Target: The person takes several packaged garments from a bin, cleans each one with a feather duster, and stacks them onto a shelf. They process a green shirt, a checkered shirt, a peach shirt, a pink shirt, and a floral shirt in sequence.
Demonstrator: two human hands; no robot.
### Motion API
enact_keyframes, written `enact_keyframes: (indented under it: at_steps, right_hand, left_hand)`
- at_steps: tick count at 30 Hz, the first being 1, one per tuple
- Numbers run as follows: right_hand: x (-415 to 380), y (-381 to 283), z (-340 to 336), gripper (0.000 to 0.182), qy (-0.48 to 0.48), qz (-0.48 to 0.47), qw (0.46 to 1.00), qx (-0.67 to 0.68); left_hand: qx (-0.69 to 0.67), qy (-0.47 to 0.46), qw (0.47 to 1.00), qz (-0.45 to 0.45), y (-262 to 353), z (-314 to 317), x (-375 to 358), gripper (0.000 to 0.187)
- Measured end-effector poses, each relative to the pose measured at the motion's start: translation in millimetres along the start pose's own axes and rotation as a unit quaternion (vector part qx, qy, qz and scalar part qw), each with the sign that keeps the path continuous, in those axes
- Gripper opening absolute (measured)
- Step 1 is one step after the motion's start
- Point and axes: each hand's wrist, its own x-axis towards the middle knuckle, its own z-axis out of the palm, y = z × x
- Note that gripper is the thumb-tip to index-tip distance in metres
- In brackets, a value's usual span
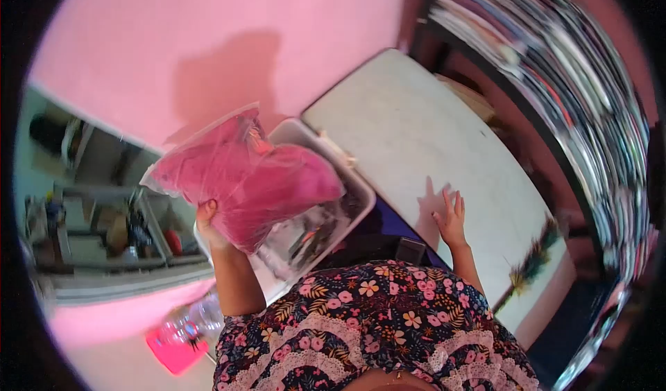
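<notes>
A clear plastic bag (pixel 243 176) filled with something soft and magenta hangs in my left hand (pixel 208 218), thumb over its near edge. The bag overlaps a white plastic bin (pixel 364 200) in this view and hides much of its opening. Clear plastic packets (pixel 305 235) show inside the bin. My right hand (pixel 452 218) holds nothing; its fingers are spread over the white tabletop (pixel 416 120), casting a shadow on it.
Tall stacks of folded cloth or packets (pixel 576 79) fill a shelf along the right. A tinsel-like strip (pixel 534 259) lies on the table's right end. Clear bottles (pixel 198 322) and a bright pink object (pixel 173 349) are on the floor at lower left. A pink wall (pixel 208 30) stands behind.
</notes>
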Motion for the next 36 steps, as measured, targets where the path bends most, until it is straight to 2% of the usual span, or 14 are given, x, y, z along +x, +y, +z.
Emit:
enact_keyframes:
  at_steps: [8,12,14,16,18,20,22,24,25,27,31,33,35,36]
  right_hand:
    - [-102.0,71.2,-60.6,0.060,0.327,0.183,0.910,-0.175]
    - [-172.9,50.7,-32.5,0.070,0.356,0.380,0.827,-0.209]
    - [-174.8,49.7,6.4,0.075,0.329,0.417,0.826,-0.190]
    - [-179.3,28.0,25.7,0.081,0.317,0.439,0.824,-0.167]
    - [-184.6,24.7,35.7,0.082,0.319,0.435,0.833,-0.122]
    - [-178.7,11.6,53.0,0.081,0.291,0.427,0.852,-0.081]
    - [-177.4,8.9,56.5,0.079,0.292,0.432,0.852,-0.052]
    - [-179.7,18.0,60.5,0.072,0.260,0.429,0.864,-0.037]
    - [-183.4,23.6,63.9,0.072,0.258,0.421,0.870,-0.021]
    - [-188.6,11.5,73.9,0.076,0.309,0.410,0.855,-0.072]
    - [-191.3,-19.3,57.9,0.082,0.279,0.505,0.816,-0.037]
    - [-196.8,-11.4,52.5,0.066,0.328,0.448,0.829,-0.063]
    - [-220.5,16.7,55.4,0.046,0.193,0.537,0.821,-0.013]
    - [-227.9,31.8,70.5,0.027,0.296,0.399,0.863,-0.091]
  left_hand:
    - [-0.108,-0.168,0.964,-0.174,-148.8,112.7,35.9,0.061]
    - [0.004,-0.104,0.907,-0.407,-222.4,76.8,8.6,0.054]
    - [0.210,-0.260,0.845,-0.418,-272.7,-2.2,8.6,0.041]
    - [0.398,-0.422,0.720,-0.381,-280.6,-38.9,5.6,0.029]
    - [0.514,-0.448,0.705,-0.195,-294.7,-43.0,36.6,0.026]
    - [0.501,-0.392,0.772,0.001,-313.5,-61.3,65.5,0.033]
    - [0.636,-0.311,0.656,0.262,-310.7,-32.9,104.6,0.041]
    - [0.781,-0.157,0.523,0.301,-296.8,-17.7,127.4,0.046]
    - [0.783,-0.147,0.523,0.303,-304.9,-28.1,151.6,0.046]
    - [0.588,-0.211,0.748,0.226,-319.7,-81.1,190.9,0.052]
    - [0.636,-0.251,0.715,0.142,-342.6,-78.2,181.2,0.052]
    - [0.597,-0.181,0.781,0.026,-372.4,-88.5,182.8,0.040]
    - [0.622,-0.218,0.749,-0.071,-348.1,-86.5,165.9,0.034]
    - [0.634,-0.252,0.712,-0.166,-335.1,-83.7,161.1,0.028]
